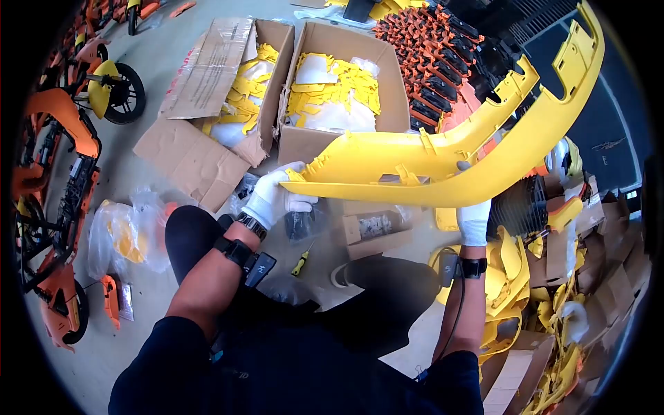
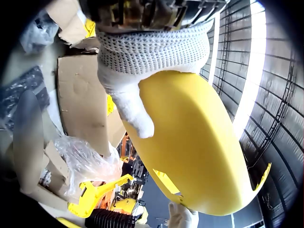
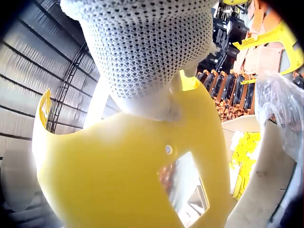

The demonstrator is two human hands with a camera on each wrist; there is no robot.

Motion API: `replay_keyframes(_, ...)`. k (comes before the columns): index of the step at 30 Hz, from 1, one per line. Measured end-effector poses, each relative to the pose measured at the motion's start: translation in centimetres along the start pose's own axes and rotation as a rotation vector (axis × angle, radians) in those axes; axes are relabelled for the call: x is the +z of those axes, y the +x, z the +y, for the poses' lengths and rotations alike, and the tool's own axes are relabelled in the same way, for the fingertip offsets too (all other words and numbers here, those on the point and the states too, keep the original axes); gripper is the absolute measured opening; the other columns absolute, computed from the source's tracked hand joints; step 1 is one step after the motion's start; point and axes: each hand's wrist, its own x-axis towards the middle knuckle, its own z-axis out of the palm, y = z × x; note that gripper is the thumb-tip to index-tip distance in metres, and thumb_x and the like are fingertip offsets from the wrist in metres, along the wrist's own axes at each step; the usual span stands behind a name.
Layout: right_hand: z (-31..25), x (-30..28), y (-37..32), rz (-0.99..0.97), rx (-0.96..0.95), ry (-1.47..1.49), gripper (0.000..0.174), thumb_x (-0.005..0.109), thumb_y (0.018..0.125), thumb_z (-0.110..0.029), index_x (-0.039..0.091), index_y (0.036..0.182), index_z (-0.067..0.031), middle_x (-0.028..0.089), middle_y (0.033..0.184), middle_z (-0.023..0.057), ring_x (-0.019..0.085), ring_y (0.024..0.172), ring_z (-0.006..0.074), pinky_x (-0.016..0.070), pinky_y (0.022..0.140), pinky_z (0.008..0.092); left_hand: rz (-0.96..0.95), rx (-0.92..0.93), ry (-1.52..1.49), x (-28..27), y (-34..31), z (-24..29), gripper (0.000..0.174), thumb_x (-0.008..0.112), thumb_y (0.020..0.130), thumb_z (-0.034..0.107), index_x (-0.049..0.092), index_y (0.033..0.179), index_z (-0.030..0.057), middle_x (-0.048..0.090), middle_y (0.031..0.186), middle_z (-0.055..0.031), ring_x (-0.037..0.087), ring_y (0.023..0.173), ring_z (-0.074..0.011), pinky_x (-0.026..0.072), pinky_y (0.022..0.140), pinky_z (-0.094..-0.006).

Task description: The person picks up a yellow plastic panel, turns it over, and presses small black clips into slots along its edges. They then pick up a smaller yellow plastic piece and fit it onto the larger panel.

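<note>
A long curved yellow plastic panel (image 1: 443, 190) is held up across the head view, its far end rising at the upper right. My gloved left hand (image 1: 271, 196) grips its narrow left end; in the left wrist view the thumb of that hand (image 2: 128, 102) lies on the smooth outer face. Farther along, my gloved right hand (image 1: 474, 211) holds the panel's lower edge near the middle, its fingers partly hidden behind the panel. The right wrist view shows the right hand (image 3: 147, 102) against the panel (image 3: 104, 166), beside a small hole and a larger cut-out.
Two cardboard boxes (image 1: 315, 143) with small yellow parts stand ahead. Orange and black parts (image 1: 432, 69) are stacked behind them. Yellow panels (image 1: 508, 277) and cardboard pile up at the right. A green-handled tool (image 1: 300, 264) and plastic bags (image 1: 138, 228) lie on the floor.
</note>
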Motion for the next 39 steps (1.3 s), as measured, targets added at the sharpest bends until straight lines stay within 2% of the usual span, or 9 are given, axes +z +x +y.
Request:
replay_keyframes(2, 2.2, 3.8, 0.1, 0.225, 0.256, 0.693, 0.043, 0.055, 0.101, -0.018, 0.049, 0.139, 0.0014, 0.058, 0.136, 0.0189, 0.061, 0.118, 0.0314, 0.0493, 0.101, 0.0402, 0.073, 0.21, -0.048, 2.1, -1.1, -1.1, 0.066, 0.057, 0.087, 0.015, 0.038, 0.149, 0.004, 0.054, 0.137, -0.0264, 0.068, 0.104, -0.045, 0.0654, 0.066, -0.0458)
replay_keyframes(6, -3.3, 6.1, -1.0, 0.072, 0.632, 1.415, 0.052, 0.049, 0.097, -0.012, 0.04, 0.146, 0.0031, 0.052, 0.141, 0.0233, 0.052, 0.131, 0.0394, 0.05, 0.103, 0.0509, 0.227, 0.436, 0.167, 4.9, -1.8, -0.2, 0.079, 0.051, 0.077, -0.002, 0.031, 0.154, 0.002, 0.052, 0.14, -0.0233, 0.067, 0.109, -0.0396, 0.0654, 0.062, -0.0409)
replay_keyframes(10, -5.3, 5.8, 0.3, -0.027, 0.479, 1.684, 0.057, 0.051, 0.099, -0.016, 0.033, 0.151, -0.0022, 0.047, 0.145, 0.0249, 0.06, 0.118, 0.0425, 0.0564, 0.094, 0.0518, 0.269, 0.584, 0.296, 5.1, -2.0, 2.9, 0.083, 0.049, 0.074, -0.007, 0.029, 0.154, -0.001, 0.05, 0.141, -0.0212, 0.065, 0.112, -0.034, 0.0643, 0.068, -0.0373)
replay_keyframes(12, -6.2, 6.5, 1.6, -0.002, 0.587, 1.491, 0.064, 0.058, 0.1, -0.028, 0.03, 0.152, -0.0039, 0.049, 0.142, 0.0205, 0.065, 0.11, 0.0378, 0.0603, 0.082, 0.0453, 0.289, 0.691, 0.412, 5.6, -2.2, 3.3, 0.082, 0.05, 0.075, -0.006, 0.031, 0.154, -0.0006, 0.05, 0.142, -0.0206, 0.063, 0.116, -0.0311, 0.0628, 0.077, -0.0352)
replay_keyframes(14, -6.0, 7.5, 3.3, -0.073, 0.608, 1.386, 0.067, 0.061, 0.099, -0.033, 0.031, 0.152, -0.0043, 0.051, 0.139, 0.0182, 0.066, 0.108, 0.0357, 0.0615, 0.077, 0.0426, 0.322, 0.765, 0.593, 6.1, -2.6, 4.0, 0.083, 0.052, 0.075, -0.004, 0.032, 0.155, -0.0006, 0.049, 0.144, -0.0182, 0.055, 0.126, -0.0266, 0.0444, 0.108, -0.0356)
replay_keyframes(20, -5.9, 14.7, 3.4, -0.068, 0.73, 1.582, 0.045, 0.066, 0.095, -0.024, 0.052, 0.131, -0.0011, 0.067, 0.118, 0.0142, 0.073, 0.095, 0.0282, 0.064, 0.068, 0.0399, 0.284, 0.877, 0.822, 7.1, -5.3, 5.5, 0.081, 0.052, 0.075, 0.001, 0.032, 0.154, -0.0038, 0.047, 0.145, -0.0216, 0.05, 0.132, -0.0317, 0.0373, 0.114, -0.0417)
replay_keyframes(28, -6.2, 15.1, 5.8, 0.018, 0.645, 1.509, 0.043, 0.061, 0.088, -0.005, 0.051, 0.129, 0.0039, 0.064, 0.117, 0.0159, 0.071, 0.097, 0.0293, 0.0646, 0.072, 0.0421, 0.489, 0.421, 1.099, 6.3, -5.4, 8.5, 0.065, 0.056, 0.092, 0.011, 0.035, 0.153, 0.0016, 0.059, 0.13, -0.0172, 0.07, 0.098, -0.0241, 0.0603, 0.06, -0.028)
replay_keyframes(31, -5.2, 14.3, 5.9, 0.113, 0.682, 1.461, 0.04, 0.059, 0.088, -0.003, 0.052, 0.126, 0.0059, 0.064, 0.117, 0.0176, 0.071, 0.099, 0.0297, 0.0649, 0.073, 0.0422, 0.524, 0.297, 1.226, 5.2, -4.3, 9.7, 0.056, 0.06, 0.096, 0.014, 0.044, 0.147, -0.0024, 0.07, 0.092, -0.0114, 0.068, 0.063, -0.0171, 0.0575, 0.055, -0.0268)
replay_keyframes(39, -3.4, 11.8, 5.1, 0.243, 0.752, 1.257, 0.039, 0.06, 0.088, -0.002, 0.053, 0.124, 0.0106, 0.065, 0.116, 0.0199, 0.071, 0.099, 0.032, 0.0649, 0.076, 0.0424, 0.419, 0.217, 1.289, 5.8, -2.0, 9.4, 0.038, 0.063, 0.096, 0.017, 0.061, 0.126, -0.0056, 0.07, 0.081, -0.0093, 0.064, 0.06, -0.0126, 0.0525, 0.054, -0.0239)
